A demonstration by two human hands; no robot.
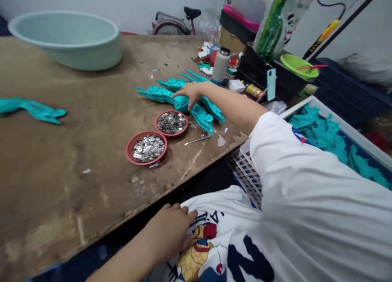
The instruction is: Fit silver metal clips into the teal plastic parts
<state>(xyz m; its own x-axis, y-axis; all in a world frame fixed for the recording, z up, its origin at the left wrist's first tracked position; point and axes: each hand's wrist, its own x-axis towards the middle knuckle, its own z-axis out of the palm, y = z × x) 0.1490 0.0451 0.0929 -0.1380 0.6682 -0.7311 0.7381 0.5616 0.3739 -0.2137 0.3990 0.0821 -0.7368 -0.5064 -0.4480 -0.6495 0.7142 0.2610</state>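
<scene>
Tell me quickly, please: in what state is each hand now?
Left hand: in front of the white shirt, palm hidden; cannot tell if it holds anything.
Right hand: spread over the turquoise pieces; cannot tell if it grips one.

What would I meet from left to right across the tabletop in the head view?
Lone teal piece, nearer red basket, farther red basket, right hand at the teal stack, pale bottle, small white box, phone.
</scene>
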